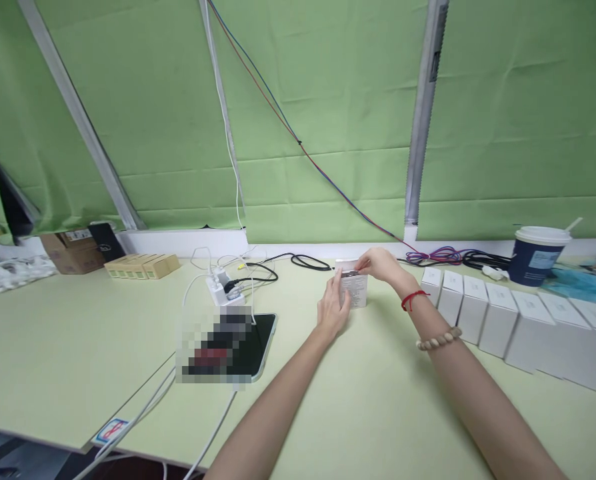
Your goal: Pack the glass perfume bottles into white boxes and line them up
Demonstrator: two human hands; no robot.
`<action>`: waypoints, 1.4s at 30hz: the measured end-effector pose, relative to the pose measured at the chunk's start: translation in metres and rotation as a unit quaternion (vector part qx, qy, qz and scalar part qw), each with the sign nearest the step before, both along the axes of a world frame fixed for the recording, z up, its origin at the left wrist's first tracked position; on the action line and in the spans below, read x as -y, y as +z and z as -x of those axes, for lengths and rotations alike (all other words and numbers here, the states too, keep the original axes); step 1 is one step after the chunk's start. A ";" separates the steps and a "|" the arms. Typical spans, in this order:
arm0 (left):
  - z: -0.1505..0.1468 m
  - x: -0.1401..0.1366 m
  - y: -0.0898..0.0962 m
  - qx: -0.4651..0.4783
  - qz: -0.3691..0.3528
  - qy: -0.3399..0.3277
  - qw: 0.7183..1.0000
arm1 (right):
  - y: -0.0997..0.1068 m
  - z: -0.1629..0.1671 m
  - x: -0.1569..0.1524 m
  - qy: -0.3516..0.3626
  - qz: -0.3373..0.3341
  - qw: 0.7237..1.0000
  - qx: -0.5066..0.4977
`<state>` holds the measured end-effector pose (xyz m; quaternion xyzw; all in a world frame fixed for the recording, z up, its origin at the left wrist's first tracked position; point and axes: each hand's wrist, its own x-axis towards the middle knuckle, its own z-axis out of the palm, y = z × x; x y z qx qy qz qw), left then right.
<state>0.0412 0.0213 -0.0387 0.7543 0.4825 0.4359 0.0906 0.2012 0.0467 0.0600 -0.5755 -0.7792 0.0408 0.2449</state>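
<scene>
A small white box [357, 293] with fine grey print on its side stands upright on the table, its top apparently open and a dark strip showing near the upper edge. Around its left side my left hand [334, 307] is closed, thumb across the printed face. My right hand [381, 265], with a red string and a beaded bracelet at the wrist, pinches at the box's top right edge. Whatever lies between those fingertips is too small to make out. Right of my forearm stands a row of several similar white boxes [498, 317].
To the left lies a tablet [264, 333], partly pixelated, beside a white power strip [218, 292] with plugs and cables. A lidded paper cup [535, 260] stands back right, near coiled black cables [485, 260]. Yellowish small boxes [141, 267] and a cardboard carton [73, 253] sit back left.
</scene>
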 end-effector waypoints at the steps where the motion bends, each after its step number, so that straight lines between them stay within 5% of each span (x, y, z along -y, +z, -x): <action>1: 0.000 0.000 0.000 -0.016 0.002 0.002 1.000 | 0.000 -0.001 0.000 0.004 0.002 1.000 -0.001; 11: -0.002 0.001 0.002 -0.030 -0.002 0.011 0.999 | 0.000 -0.011 -0.005 0.078 0.034 0.996 -0.033; 18: 0.001 -0.001 0.001 0.047 0.002 0.000 0.999 | 0.010 -0.014 0.009 -0.027 -0.063 0.997 -0.026; 31: 0.003 -0.001 0.005 0.154 0.030 0.023 0.987 | -0.004 -0.024 -0.008 0.120 0.084 0.986 -0.084; 42: 0.000 -0.001 0.005 0.172 0.024 0.032 0.984 | 0.000 -0.020 -0.004 0.068 -0.012 0.993 -0.091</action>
